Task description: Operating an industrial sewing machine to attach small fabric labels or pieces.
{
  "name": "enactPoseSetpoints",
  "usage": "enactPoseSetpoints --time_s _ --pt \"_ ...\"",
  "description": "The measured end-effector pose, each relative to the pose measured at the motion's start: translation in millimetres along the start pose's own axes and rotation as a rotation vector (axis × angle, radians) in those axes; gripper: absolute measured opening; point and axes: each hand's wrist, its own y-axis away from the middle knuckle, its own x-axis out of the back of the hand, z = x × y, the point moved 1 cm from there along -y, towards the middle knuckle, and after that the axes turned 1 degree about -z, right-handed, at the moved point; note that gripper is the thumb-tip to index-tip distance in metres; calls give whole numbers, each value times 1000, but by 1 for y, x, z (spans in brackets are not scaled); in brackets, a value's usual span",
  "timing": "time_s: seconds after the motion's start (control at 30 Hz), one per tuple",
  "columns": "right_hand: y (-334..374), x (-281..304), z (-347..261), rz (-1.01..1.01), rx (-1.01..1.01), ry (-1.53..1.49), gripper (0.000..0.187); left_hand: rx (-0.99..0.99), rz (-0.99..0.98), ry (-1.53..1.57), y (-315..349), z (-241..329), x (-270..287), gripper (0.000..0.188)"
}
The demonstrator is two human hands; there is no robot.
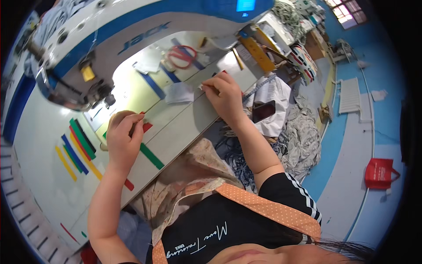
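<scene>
My left hand [124, 141] is closed in a pinch over the white sewing table [35, 145], beside the sewing machine's needle end. Bits of a red strip [147, 128] show at its fingertips; whether the fingers grip it is unclear. A green strip [151, 156] lies beside this hand, near the table's front edge. My right hand [224, 96] is closed too, its fingertips together above the right part of the table. A tiny pale bit shows at those fingertips, too small to name. Left of my left hand lie several coloured strips, among them a blue strip [74, 154] and a yellow strip [66, 163].
The sewing machine [145, 37] arches over the table. Behind my hands are a white paper piece [179, 93], blue strips [153, 86] and red-handled scissors [181, 57]. At the right, a phone [263, 111] rests on a white bag [279, 92], near heaped grey fabric [302, 132].
</scene>
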Motion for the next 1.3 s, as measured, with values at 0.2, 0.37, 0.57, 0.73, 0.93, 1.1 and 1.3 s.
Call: enactPoseSetpoints --time_s 0.2,0.37,0.57,0.73,0.93,1.1,1.3 --pt "-12 35 53 264 -25 197 9 92 25 29 -3 2 -3 9" --pt "-35 62 109 299 -178 367 15 85 7 38 -7 3 -6 9" --pt "-41 59 124 224 -204 447 18 116 -8 44 -6 3 -5 9" --pt "-39 52 125 294 -227 374 13 94 -14 17 -7 4 -5 9" --pt "-31 54 128 379 -157 234 13 81 -14 11 -7 4 -4 9" --pt "-28 58 122 391 -380 -7 11 51 -5 24 -5 5 -4 10" --pt "-17 56 80 448 -387 -202 9 126 -14 100 2 6 1 10"
